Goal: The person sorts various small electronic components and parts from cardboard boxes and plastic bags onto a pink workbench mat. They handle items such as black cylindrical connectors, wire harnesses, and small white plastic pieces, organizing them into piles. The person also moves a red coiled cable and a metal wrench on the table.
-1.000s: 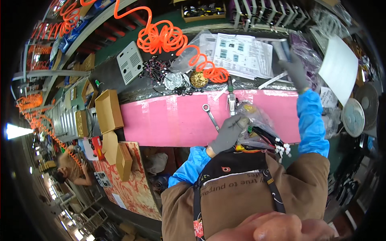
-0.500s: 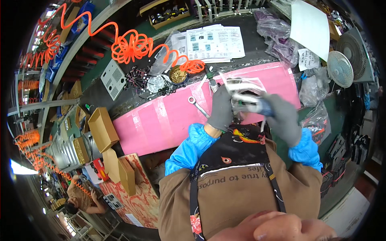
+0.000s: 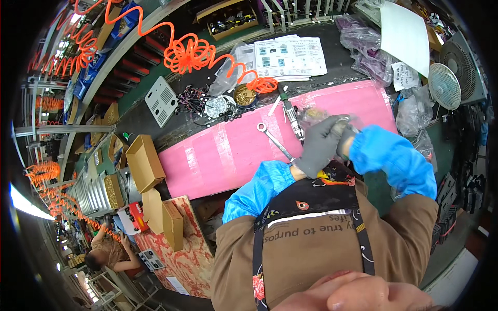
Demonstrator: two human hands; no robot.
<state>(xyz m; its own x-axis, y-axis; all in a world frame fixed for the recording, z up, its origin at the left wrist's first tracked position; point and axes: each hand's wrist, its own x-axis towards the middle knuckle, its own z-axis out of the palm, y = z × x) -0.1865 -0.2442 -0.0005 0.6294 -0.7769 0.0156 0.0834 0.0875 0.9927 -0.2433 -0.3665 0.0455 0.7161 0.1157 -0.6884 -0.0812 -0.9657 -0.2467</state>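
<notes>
My grey-gloved right hand (image 3: 347, 139) now joins my curled grey-gloved left hand (image 3: 317, 150) by the clear plastic bag (image 3: 313, 115) centre-right, so two-handed work, can't tell either grip.

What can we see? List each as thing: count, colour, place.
Mat: one, pink, on bench
Tool: one, silver, mat's far edge
Wrench: one, silver, on mat
Bag: one, clear, over mat's right half
Papers: several, white, on bench
Plate: one, pale grey, bench's left
Wires: many, dark, right of plate
Small parts: many, mixed, beside wires
Hoses: several, orange, upper left
Wrap: one, purple, upper right
Sheet: one, white, upper right
Fan grilles: two, dark and pale, right
Cartons: at least two, brown, left
Board: one, red, lower left
Co-worker: one, brown top, lower left
Sleeves: two, blue, by the hands
Left hand: one, grey, above mat
Right hand: one, grey, beside left hand
</notes>
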